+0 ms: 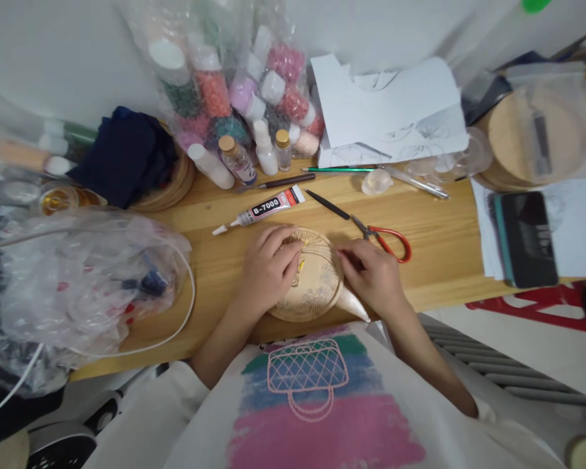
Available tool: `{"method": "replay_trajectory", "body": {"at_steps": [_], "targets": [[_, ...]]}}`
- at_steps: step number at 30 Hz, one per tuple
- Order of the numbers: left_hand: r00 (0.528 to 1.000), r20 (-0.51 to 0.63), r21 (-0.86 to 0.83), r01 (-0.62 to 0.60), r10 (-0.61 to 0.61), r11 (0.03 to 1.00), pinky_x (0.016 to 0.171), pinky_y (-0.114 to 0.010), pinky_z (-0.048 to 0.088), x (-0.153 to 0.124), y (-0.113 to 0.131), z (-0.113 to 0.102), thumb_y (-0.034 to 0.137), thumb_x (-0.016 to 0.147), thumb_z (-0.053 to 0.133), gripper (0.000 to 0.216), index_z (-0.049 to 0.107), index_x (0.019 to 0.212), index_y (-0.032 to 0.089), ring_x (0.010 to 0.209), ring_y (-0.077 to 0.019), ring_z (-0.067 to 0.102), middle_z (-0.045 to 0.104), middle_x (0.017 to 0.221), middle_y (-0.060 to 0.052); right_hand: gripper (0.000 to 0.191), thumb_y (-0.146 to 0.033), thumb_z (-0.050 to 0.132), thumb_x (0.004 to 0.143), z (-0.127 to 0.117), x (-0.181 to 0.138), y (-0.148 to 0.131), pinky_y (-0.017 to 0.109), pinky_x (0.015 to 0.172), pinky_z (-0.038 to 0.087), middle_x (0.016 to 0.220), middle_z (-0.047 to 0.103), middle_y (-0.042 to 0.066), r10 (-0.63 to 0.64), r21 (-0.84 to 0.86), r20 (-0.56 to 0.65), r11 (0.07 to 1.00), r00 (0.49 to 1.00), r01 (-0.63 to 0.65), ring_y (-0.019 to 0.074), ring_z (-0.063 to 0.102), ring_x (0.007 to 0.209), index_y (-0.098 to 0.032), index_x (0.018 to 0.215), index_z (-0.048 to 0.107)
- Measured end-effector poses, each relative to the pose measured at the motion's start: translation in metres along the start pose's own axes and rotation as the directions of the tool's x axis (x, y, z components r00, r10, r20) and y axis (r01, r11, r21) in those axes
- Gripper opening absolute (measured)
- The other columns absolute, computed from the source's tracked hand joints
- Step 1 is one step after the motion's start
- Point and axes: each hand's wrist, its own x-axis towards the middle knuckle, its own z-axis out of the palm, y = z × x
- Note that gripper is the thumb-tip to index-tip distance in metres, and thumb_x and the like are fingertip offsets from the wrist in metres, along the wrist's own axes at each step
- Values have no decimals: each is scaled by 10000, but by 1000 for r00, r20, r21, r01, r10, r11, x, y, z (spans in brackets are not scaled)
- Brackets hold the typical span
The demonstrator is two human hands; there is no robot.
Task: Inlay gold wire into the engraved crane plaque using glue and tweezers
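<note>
A round wooden disc [317,286] with a carved pattern lies at the near edge of the wooden table [444,241]. My left hand [268,267] rests on its left part, fingers curled and pressing a thin gold wire piece [299,268] against the surface. My right hand [374,277] grips the disc's right rim, fingers bent around it. A clear pointed cone [354,303] pokes out under my right wrist. Just beyond the disc lie a B-7000 glue tube [264,212] and red-handled scissors [371,228].
Bags of coloured bead jars [239,85] and small bottles [237,159] stand at the back. White sketch papers [390,111], pens [342,170], a dark cloth [124,156] and a clear plastic bag [78,280] surround the work spot. A black phone [525,238] lies at the right.
</note>
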Motion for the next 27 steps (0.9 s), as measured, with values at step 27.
{"method": "replay_trajectory", "body": {"at_steps": [27], "targets": [[998, -11, -16, 56, -57, 998, 973, -471, 481, 9, 7, 7, 174, 902, 598, 79, 661, 865, 202, 1130, -248, 533, 617, 1175, -82, 126, -189, 554, 910, -3, 1, -1, 274, 632, 537, 807, 747, 30, -68, 6, -19, 998, 998, 68, 165, 697, 710, -211, 916, 679]]}}
